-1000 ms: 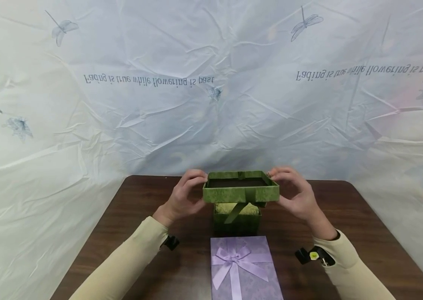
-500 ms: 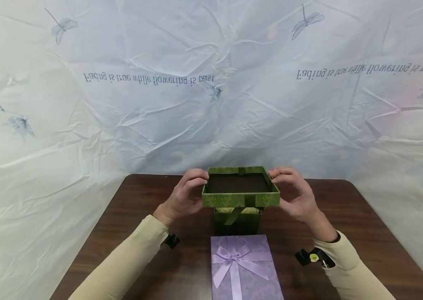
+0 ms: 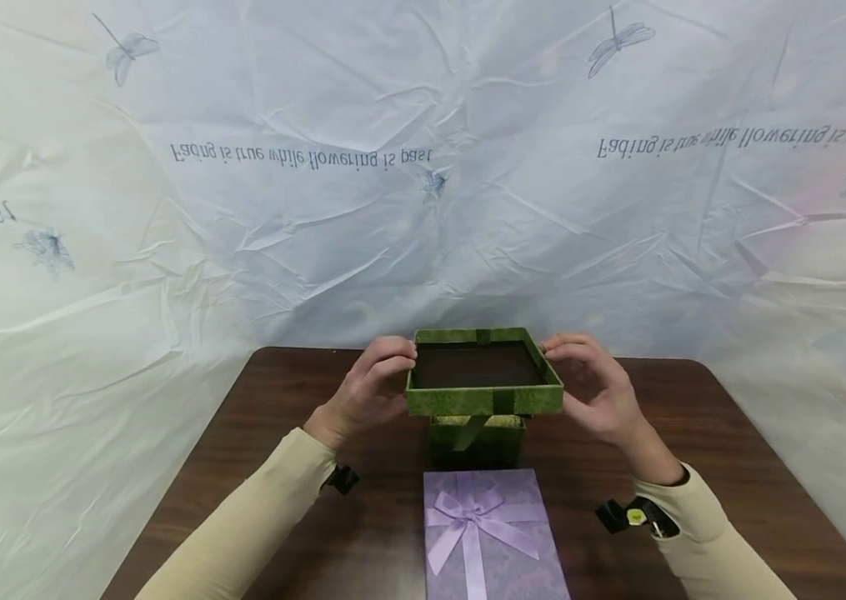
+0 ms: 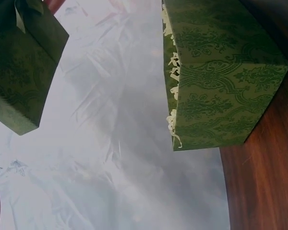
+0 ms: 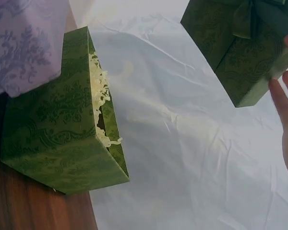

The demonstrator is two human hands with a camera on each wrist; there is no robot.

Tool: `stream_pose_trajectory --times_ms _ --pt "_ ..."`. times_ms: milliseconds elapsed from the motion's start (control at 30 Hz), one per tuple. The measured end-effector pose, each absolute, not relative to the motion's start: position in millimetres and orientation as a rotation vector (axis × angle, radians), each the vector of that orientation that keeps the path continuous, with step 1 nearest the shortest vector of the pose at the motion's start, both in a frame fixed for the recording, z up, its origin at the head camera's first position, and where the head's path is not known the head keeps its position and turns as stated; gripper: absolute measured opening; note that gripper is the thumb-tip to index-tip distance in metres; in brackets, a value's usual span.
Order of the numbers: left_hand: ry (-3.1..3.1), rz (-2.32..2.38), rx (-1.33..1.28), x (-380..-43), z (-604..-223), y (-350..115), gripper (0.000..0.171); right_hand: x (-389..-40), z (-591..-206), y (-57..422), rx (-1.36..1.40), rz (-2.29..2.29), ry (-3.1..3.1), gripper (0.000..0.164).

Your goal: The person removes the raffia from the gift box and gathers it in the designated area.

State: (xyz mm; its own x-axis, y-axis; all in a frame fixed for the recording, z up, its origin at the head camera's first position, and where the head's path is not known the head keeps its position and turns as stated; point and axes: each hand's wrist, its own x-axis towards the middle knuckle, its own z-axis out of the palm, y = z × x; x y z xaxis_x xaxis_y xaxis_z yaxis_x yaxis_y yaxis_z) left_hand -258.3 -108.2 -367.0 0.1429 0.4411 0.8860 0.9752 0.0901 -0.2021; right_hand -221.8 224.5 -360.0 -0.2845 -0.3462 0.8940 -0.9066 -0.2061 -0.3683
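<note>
Between my two hands a green patterned box lid [image 3: 453, 402] is held up, its dark hollow inside facing me. My left hand [image 3: 366, 392] grips its left end, and my right hand [image 3: 597, 390] holds the right end, fingers on the rim. A green ribbon bow [image 5: 245, 19] sits on the lid's outer face, seen in the right wrist view. Below the lid, apart from it, stands the green box base [image 3: 477, 446]. Pale shredded paper [image 4: 174, 72] shows along its opening in the left wrist view. What lies under the shreds is hidden.
A lilac gift box [image 3: 498, 550] with a ribbon bow lies nearer me, in front of the green base. Both boxes are on a brown wooden table [image 3: 242, 442]. A pale printed sheet [image 3: 317, 250] hangs behind and at the sides.
The lid has tilted further toward me, so more of its dark inside shows. Both hands keep their hold. The green base and lilac box stay in place.
</note>
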Motion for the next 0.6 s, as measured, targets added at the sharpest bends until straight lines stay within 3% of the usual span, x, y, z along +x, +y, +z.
stream_pose_trajectory --times_ms 167,600 --pt "-1.453 -0.721 -1.495 -259 -368 -108 0.03 -216 -358 228 1.368 1.709 -1.603 0.028" --pt "-1.431 -0.712 -1.507 -258 -368 -106 0.031 -209 -343 231 1.004 2.288 -1.763 0.025"
